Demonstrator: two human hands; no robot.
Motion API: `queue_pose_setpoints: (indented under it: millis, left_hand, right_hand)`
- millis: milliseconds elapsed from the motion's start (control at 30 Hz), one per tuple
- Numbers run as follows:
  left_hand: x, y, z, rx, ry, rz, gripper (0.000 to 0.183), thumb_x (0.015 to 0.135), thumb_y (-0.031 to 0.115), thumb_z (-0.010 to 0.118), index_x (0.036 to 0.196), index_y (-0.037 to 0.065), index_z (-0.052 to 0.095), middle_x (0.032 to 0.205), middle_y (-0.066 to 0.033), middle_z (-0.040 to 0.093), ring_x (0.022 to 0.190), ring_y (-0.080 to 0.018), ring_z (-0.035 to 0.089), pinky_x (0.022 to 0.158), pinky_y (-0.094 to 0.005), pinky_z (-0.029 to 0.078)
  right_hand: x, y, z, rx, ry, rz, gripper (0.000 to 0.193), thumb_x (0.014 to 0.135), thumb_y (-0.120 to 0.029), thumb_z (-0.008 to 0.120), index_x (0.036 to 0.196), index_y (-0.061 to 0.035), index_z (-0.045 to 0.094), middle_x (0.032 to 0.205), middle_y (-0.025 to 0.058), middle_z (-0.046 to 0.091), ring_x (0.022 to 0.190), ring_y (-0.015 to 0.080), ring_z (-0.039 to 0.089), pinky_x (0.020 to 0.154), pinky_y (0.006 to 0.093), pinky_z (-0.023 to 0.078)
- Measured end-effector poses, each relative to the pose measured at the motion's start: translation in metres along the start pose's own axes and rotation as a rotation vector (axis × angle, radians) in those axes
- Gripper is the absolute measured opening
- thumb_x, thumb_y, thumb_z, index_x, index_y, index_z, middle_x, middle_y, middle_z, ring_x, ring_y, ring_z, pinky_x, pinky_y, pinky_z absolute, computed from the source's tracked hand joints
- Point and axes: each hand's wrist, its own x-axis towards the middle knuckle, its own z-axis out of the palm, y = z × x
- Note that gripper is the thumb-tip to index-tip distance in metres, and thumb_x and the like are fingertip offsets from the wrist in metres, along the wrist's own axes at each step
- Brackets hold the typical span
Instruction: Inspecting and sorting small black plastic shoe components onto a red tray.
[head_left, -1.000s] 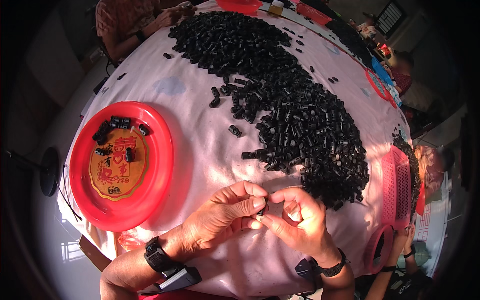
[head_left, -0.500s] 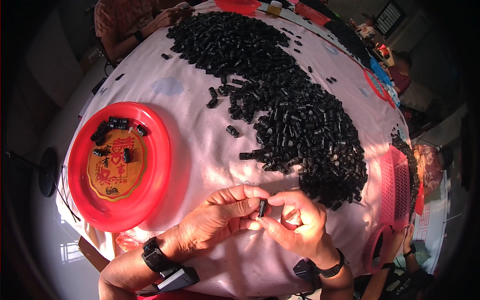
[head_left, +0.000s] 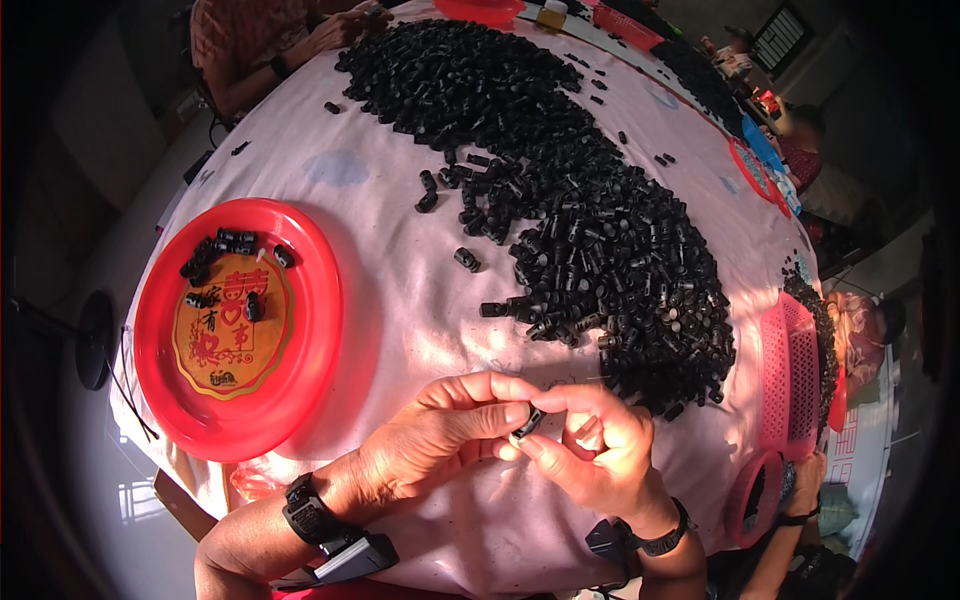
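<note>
A small black cylindrical plastic piece [head_left: 528, 424] is pinched between my two hands, low in the middle of the view. My left hand [head_left: 450, 428] grips it with thumb and forefinger from the left. From the right, my right hand [head_left: 598, 445] holds its lower end between thumb and fingers. Just beyond my hands spreads a large heap of similar black pieces [head_left: 620, 260]. To the left lies a round red plastic tray [head_left: 290, 410] with a gold printed centre; several black pieces [head_left: 236, 242] sit inside it.
A pale pink cloth [head_left: 400, 300] covers the table. Loose pieces [head_left: 466, 260] lie beside the heap. Pink perforated baskets [head_left: 790, 375] stand at the right edge, near another person's hand [head_left: 806, 482]. Another person's arm [head_left: 300, 55] reaches in at the far left.
The black piece has tilted between my fingertips, while my hands stay almost in place. At the lower right, the other person's hand has moved toward the round pink basket.
</note>
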Motion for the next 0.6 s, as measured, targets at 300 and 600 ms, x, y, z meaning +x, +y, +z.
queue_pose_setpoints:
  millis: [300, 600]
  left_hand:
    - [0.003, -0.004, -0.003, -0.012, -0.024, -0.027, 0.021, 0.096, 0.016, 0.065, 0.115, 0.007, 0.066, 0.099, 0.0006, 0.066, 0.085, -0.0079, 0.061, 0.080, -0.0230, 0.050]
    - [0.000, 0.002, -0.001, -0.080, 0.011, -0.029, 0.022, 0.098, 0.021, 0.062, 0.115, 0.007, 0.064, 0.101, -0.0017, 0.068, 0.086, -0.0097, 0.063, 0.081, -0.0254, 0.053]
  right_hand:
    - [-0.002, 0.012, -0.004, 0.086, 0.025, 0.065, 0.016, 0.088, 0.000, 0.070, 0.104, 0.0005, 0.065, 0.073, 0.0000, 0.068, 0.061, -0.0002, 0.058, 0.055, 0.0177, 0.046]
    - [0.000, 0.014, -0.004, 0.150, 0.007, -0.028, 0.024, 0.090, 0.005, 0.065, 0.114, 0.0039, 0.059, 0.092, 0.0108, 0.072, 0.077, 0.0073, 0.069, 0.064, 0.0204, 0.054]
